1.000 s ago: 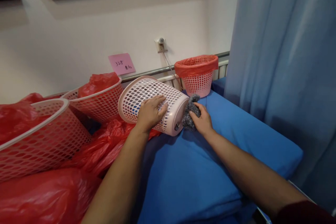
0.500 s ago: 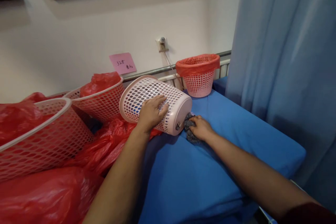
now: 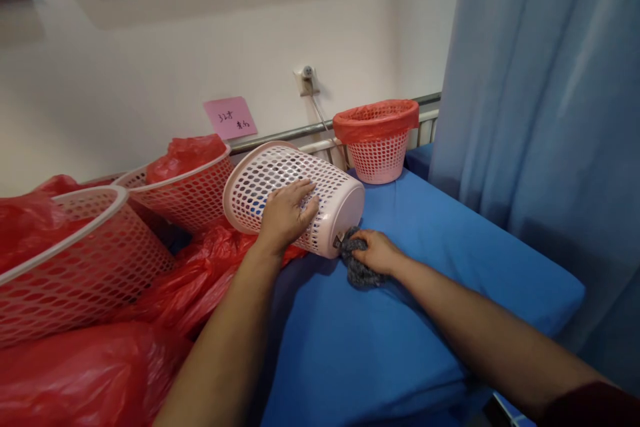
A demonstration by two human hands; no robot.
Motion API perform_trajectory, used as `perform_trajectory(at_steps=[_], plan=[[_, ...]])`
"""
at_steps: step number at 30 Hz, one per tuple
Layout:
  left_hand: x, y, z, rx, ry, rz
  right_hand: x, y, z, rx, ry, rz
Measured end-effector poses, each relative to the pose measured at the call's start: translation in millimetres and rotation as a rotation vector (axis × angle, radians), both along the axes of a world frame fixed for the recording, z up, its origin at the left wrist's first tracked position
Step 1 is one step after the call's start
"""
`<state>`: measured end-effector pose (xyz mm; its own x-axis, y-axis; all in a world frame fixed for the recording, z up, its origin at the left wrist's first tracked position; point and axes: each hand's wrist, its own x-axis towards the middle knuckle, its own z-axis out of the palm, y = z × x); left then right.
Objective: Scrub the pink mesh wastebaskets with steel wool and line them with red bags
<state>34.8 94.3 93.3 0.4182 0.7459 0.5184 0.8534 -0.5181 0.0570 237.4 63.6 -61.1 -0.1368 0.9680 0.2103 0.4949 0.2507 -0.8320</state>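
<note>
A pale pink perforated waste basket point(image 3: 330, 193) lies on its side on the blue mattress point(image 3: 400, 333), its base turned to the right. My left hand point(image 3: 287, 213) rests on its side with the fingers spread. My right hand point(image 3: 373, 250) is closed round a dark grey cloth point(image 3: 363, 272), which touches the lower edge of the base beside a small dark label point(image 3: 338, 241). Part of the cloth hangs down onto the mattress.
An upright waste basket point(image 3: 377, 160) with a red liner stands behind. On the left are more baskets point(image 3: 95, 260) with red bags point(image 3: 90, 373). A bed rail point(image 3: 280, 135), a wall socket point(image 3: 307, 80), a pink note point(image 3: 230, 117) and a blue curtain point(image 3: 530, 113) border the bed.
My right hand and the cloth have moved a little left and down along the base edge. My left hand stays on the basket. The view has shifted slightly.
</note>
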Motion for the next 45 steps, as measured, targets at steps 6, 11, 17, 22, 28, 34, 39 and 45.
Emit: perform_trajectory(at_steps=[6, 11, 17, 22, 28, 34, 39, 45], plan=[[0, 1, -1.1, -0.006, 0.007, 0.002, 16, 35, -3.9, 0.038, 0.031, -0.288], [1, 1, -0.4, -0.005, 0.013, 0.002, 6, 21, -10.2, 0.069, 0.015, -0.161], [0, 0, -1.9, -0.005, 0.007, 0.019, 13, 35, 5.7, 0.163, 0.108, -0.312], [-1, 2, -2.4, -0.013, 0.004, 0.014, 16, 36, 6.2, 0.207, 0.124, -0.305], [-2, 2, -4.9, -0.003, 0.000, 0.032, 8, 34, 7.8, 0.115, 0.102, -0.323], [-3, 3, -6.5, -0.003, 0.008, 0.033, 10, 31, 44.2, 0.473, 0.224, -0.307], [-3, 3, -5.7, -0.002, -0.009, 0.025, 6, 37, 29.3, 0.189, 0.169, -0.390], [-4, -1, -6.8, 0.035, -0.024, 0.042, 6, 20, 34.9, 0.484, 0.216, -0.236]])
